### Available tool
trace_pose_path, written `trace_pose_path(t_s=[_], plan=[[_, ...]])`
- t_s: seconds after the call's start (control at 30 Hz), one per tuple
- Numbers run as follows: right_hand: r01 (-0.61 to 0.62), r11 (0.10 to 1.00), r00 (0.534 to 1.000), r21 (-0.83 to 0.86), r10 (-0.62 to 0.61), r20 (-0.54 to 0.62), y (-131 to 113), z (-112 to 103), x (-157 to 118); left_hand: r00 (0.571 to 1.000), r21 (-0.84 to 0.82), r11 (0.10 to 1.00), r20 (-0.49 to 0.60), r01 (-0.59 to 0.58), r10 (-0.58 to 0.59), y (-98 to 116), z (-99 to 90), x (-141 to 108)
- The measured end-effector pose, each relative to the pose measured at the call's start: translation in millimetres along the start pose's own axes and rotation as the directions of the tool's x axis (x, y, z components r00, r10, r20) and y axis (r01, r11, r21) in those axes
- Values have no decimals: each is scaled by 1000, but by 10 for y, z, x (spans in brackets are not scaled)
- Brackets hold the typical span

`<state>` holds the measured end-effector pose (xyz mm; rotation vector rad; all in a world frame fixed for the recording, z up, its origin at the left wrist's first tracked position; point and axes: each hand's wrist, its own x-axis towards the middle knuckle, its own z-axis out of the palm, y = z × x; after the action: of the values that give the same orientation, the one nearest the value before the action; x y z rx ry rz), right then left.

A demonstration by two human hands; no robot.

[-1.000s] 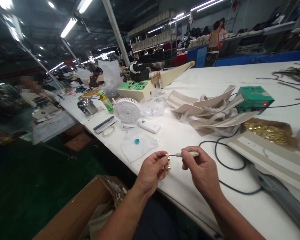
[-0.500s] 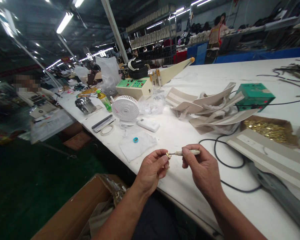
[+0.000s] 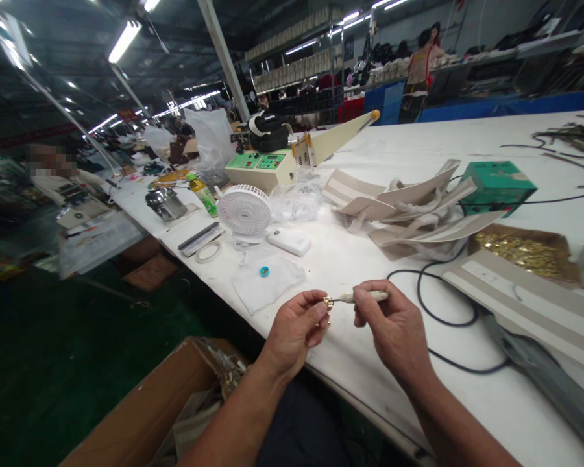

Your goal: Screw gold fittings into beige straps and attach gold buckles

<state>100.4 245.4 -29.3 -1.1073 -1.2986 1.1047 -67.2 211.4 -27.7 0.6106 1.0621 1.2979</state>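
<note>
Between thumb and fingers, my left hand (image 3: 296,327) pinches a small gold metal fitting (image 3: 328,302) near the table's front edge. Another bit of gold shows lower down at its fingertips. My right hand (image 3: 394,321) is closed around the pale handle of a screwdriver (image 3: 370,296). The thin shaft points left, and its tip meets the gold fitting; how it sits in the fitting is too small to tell. A blue cap (image 3: 264,272) with something small in it lies on a white plastic bag (image 3: 253,295) beyond my left hand.
A white fan (image 3: 244,214), a bottle (image 3: 203,194) and a steel pot (image 3: 166,205) stand at the left. Curved beige panels (image 3: 394,201), a green box (image 3: 499,185) and a box of gold fittings (image 3: 518,253) lie right. A black cable (image 3: 448,321) loops beside my right hand.
Almost nothing differs. Both hands keep the same grip and place, with the screwdriver still touching the gold fitting; only a very slight shift of the right hand shows.
</note>
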Motion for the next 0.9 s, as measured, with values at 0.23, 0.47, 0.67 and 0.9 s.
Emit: trace_pose_path(t_s=[0.23,0.47,0.67,0.9], plan=[[55,998,969,28,-60,239,19,-68,49,997,216,975,-43,-59,70,73,-91,4],[-128,991,972,-39,133,196,-8,-50,74,995,370,927,-49,-61,85,69,-129,-24],[-171,985,968,-26,172,180,9,-76,143,989,402,911,-70,-92,131,36,-112,-26],[-162,987,903,-13,153,401,12,-104,149,981,437,895,-110,-95,158,109,-259,-7]])
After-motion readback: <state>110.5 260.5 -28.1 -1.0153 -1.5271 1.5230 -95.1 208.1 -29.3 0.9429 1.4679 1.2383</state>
